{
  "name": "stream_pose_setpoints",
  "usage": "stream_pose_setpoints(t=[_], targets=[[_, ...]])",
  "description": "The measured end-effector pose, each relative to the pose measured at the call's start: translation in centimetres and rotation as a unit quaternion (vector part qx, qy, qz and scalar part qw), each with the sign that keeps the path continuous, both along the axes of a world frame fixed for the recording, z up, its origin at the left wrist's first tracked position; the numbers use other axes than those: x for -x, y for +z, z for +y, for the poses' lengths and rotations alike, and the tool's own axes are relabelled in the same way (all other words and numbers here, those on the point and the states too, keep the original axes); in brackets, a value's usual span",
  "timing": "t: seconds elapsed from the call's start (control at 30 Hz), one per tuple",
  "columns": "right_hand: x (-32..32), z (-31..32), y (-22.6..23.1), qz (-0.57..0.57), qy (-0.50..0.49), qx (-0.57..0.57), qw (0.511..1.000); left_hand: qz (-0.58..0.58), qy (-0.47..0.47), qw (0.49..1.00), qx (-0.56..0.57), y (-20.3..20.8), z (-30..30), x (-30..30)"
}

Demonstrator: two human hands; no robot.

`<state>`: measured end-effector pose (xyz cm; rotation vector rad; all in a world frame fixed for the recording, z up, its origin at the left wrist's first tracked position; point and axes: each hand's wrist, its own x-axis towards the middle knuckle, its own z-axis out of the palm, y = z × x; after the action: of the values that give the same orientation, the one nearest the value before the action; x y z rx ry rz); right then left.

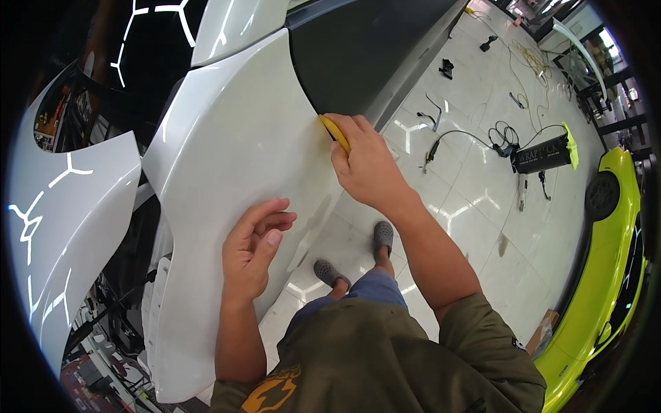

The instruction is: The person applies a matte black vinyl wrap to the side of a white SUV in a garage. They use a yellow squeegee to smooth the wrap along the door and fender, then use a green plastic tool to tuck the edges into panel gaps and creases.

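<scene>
A glossy white car panel [227, 138] curves down in front of me, bordered by a dark grey panel [344, 55] along its far right edge. My right hand [365, 155] grips a yellow squeegee-like tool [334, 132], its tip pressed at the seam between the two panels. Part of the tool is hidden by my fingers. Close to the lower part of the white panel hovers my left hand [255, 244], fingers loosely curled and apart, with nothing in it.
Cables and tools lie on the tiled floor [468, 179] to the right, near a black cylinder [544, 157] with a lime-green end. Farther right stands a lime-green car [592, 289]. The white car's front opening [103, 303] shows exposed parts at lower left.
</scene>
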<state>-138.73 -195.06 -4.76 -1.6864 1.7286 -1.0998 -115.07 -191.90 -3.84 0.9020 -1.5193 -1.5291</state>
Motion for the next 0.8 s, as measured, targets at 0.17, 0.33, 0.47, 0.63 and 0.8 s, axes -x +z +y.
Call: stream_pose_setpoints(t=[0.17, 0.33, 0.47, 0.63, 0.8], targets=[[-1.1, 1.4, -2.9, 0.009, -0.035, 0.001, 0.999, -0.014, 0.011, 1.0, -0.002, -0.2, 0.1, -0.2], [-2.2, 2.9, -7.1, -0.028, -0.058, 0.051, 0.997, -0.011, 0.005, 1.0, 0.007, -0.4, 0.2, -0.9], [-2.4, 3.4, -10.3, -0.046, -0.049, 0.085, 0.994, -0.014, 0.005, 1.0, 0.008, -1.0, 0.3, -1.5], [-2.2, 3.7, -13.0, -0.056, -0.047, 0.115, 0.991, -0.024, -0.004, 1.0, 0.016, -1.2, 0.0, -1.4], [-2.0, 4.0, -15.9, -0.061, -0.051, 0.112, 0.99, -0.033, 0.004, 0.999, 0.019, -1.2, -0.2, -1.2]])
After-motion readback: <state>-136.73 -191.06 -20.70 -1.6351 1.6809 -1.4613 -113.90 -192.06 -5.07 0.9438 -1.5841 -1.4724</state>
